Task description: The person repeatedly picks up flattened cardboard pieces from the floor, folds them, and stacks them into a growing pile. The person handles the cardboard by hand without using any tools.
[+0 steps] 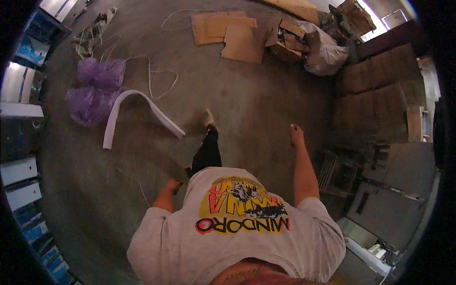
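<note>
My right hand [297,136] hangs out in front of my right side, above the concrete floor. Its fingers point down and are mostly hidden, and a small dark spot shows at its tip. Close to my left hip is my left hand [175,185], dim and blurred, so its fingers do not show clearly. No object can be made out in either hand. One foot [209,118] is stretched forward below a dark trouser leg [207,153]. Ahead of my left hand, a bent white foam strip [145,102] lies on the floor.
Crumpled purple plastic wrap [97,88] and loose string [150,78] lie ahead on the left. Flat cardboard [242,43], an open box [286,42] and a whitish sack [325,50] are ahead. Stacked brown cardboard [373,107] stands right; blue-and-white stacks [21,171] line the left.
</note>
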### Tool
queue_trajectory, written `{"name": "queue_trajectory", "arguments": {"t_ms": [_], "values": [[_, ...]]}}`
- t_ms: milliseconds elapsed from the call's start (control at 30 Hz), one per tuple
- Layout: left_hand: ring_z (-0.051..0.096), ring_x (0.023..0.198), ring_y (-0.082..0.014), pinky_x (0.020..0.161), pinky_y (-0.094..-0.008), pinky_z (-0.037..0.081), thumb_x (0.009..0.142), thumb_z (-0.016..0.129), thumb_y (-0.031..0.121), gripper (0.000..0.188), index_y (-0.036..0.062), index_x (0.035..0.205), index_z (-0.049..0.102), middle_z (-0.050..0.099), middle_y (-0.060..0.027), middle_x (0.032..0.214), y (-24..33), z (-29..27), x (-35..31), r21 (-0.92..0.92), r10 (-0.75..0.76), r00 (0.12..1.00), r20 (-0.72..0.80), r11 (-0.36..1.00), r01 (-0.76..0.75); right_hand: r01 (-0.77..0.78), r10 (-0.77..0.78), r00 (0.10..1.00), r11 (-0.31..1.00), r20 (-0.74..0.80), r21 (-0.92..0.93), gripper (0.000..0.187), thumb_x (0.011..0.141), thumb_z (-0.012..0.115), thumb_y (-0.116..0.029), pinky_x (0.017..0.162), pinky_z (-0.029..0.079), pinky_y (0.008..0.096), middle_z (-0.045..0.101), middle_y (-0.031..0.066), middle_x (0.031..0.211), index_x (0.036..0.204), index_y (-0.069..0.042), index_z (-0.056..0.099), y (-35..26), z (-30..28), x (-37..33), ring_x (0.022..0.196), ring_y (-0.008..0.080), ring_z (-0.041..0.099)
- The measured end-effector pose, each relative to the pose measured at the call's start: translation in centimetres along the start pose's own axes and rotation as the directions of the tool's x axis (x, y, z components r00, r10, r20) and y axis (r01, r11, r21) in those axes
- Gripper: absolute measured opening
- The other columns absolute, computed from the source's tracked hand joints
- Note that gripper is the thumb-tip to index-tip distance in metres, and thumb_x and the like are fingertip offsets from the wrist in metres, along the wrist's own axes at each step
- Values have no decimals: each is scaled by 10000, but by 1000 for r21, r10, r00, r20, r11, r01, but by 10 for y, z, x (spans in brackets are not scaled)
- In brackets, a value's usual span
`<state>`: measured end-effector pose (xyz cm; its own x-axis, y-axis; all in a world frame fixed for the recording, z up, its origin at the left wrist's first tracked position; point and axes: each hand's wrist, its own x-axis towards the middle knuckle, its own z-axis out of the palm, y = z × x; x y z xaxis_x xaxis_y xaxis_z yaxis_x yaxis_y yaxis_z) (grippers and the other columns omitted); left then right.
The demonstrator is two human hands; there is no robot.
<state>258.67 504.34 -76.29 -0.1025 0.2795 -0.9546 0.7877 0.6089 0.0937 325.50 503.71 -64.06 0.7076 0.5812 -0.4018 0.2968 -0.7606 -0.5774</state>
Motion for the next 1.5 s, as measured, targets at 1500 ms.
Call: {"name": "queue_trajectory", "arguments": {"t_ms": [1500], "values": [[623, 831, -310, 737, -391, 472, 843, 630, 264, 379, -89, 971, 579, 649, -205, 905, 1165, -179, 682, -282, 510, 762, -398, 723, -631, -410, 675, 686, 50, 271, 911, 480, 833, 653, -418, 630, 443, 412, 609, 57, 983, 1176, -100, 544, -209, 593, 860, 738, 246, 547]]}}
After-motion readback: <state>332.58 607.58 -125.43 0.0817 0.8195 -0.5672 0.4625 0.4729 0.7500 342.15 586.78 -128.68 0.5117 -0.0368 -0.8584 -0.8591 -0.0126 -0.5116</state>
